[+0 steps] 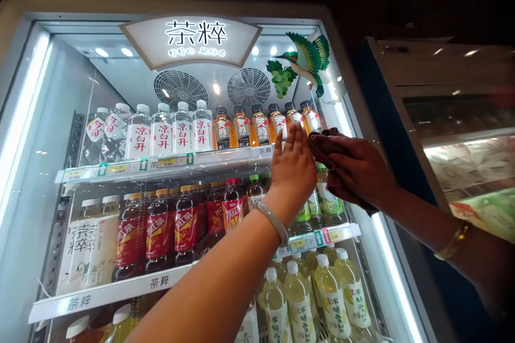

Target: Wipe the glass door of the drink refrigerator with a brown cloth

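My left hand [293,163], with a pale bangle at the wrist, lies flat against the glass door [237,171] of a lit drinks cooler. Its fingers are stretched out, pointing up, and it holds nothing. Just right of it, my right hand [352,169] presses a dark, crumpled cloth [324,144] to the glass near the door's right side. A gold bracelet is on that wrist. Behind the glass, the hands cover part of the upper shelf with amber bottles [241,128].
Shelves hold water bottles [163,131], red-labelled tea bottles [187,220] and pale yellow bottles [303,300]. A lit sign [197,37] and a bird sticker [306,61] are at the top. Another cooler [438,69] stands at the right.
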The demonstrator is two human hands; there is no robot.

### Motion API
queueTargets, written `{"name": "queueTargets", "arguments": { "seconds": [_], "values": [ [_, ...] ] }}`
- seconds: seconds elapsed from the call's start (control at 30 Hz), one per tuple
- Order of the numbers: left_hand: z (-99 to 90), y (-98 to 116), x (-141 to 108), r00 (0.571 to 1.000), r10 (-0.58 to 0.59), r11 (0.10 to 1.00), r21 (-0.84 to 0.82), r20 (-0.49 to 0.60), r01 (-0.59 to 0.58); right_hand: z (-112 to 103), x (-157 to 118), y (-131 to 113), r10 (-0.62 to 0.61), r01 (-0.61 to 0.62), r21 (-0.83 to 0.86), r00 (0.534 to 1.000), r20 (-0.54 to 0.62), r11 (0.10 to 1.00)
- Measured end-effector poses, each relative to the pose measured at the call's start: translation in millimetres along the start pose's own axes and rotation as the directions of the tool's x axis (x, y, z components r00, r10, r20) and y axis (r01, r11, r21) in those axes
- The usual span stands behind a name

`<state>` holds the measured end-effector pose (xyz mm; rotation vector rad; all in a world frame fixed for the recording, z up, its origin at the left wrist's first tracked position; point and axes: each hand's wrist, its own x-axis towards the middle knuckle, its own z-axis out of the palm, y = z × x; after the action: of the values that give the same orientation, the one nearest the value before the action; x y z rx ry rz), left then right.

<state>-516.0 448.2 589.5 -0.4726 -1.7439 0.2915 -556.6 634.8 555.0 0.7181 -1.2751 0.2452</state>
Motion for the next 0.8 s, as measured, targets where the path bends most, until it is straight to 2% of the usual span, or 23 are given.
{"name": "queueTargets", "arguments": {
  "seconds": [0.1,0.17,0.27,0.4,0.43,0.53,0.6,0.63,0.73,0.8],
  "values": [
    [-2.2,-1.2,30.4,0.999,0.025,1.000,-0.007,0.020,-0.025,6.6,25.4,17.2,0.149,-0.154,-0.052,0.985,-0.091,0.987],
    [-3.3,-0.7,51.8,1.000,0.020,1.000,-0.006,0.012,-0.020,15.8,45.6,16.6,0.220,-0.234,-0.079,0.964,-0.150,0.969],
    [-1.7,0.3,67.3,1.000,0.003,1.000,-0.009,-0.016,-0.003,19.6,53.5,9.8,0.216,-0.228,-0.078,0.966,-0.142,0.970],
    [3.0,1.4,58.3,0.997,0.050,0.999,-0.018,-0.062,-0.051,2.4,33.3,23.8,0.066,-0.068,-0.079,0.998,-0.019,0.995],
    [3.8,2.0,55.4,0.996,0.055,0.998,-0.020,-0.064,-0.057,-0.8,31.8,30.3,0.063,-0.063,-0.077,0.998,-0.011,0.995],
    [4.8,4.0,52.9,0.997,0.043,0.999,-0.022,-0.064,-0.045,2.2,45.0,40.5,0.203,-0.209,-0.054,0.974,-0.101,0.976],
    [4.4,4.1,54.4,0.997,0.041,0.999,-0.022,-0.071,-0.043,11.4,58.3,34.1,0.267,-0.274,-0.035,0.953,-0.140,0.961],
    [3.9,3.3,54.9,0.997,0.038,0.999,-0.024,-0.070,-0.039,15.4,61.9,27.9,0.261,-0.268,-0.037,0.956,-0.136,0.963],
    [1.2,-3.2,51.9,0.999,0.023,0.999,-0.031,-0.039,-0.025,16.9,54.2,11.1,0.172,-0.177,-0.055,0.981,-0.086,0.983],
    [-1.2,-10.4,47.7,0.999,0.026,0.999,-0.022,-0.019,-0.027,10.0,42.7,10.4,0.106,-0.108,-0.046,0.994,-0.035,0.993]
  ]
}}
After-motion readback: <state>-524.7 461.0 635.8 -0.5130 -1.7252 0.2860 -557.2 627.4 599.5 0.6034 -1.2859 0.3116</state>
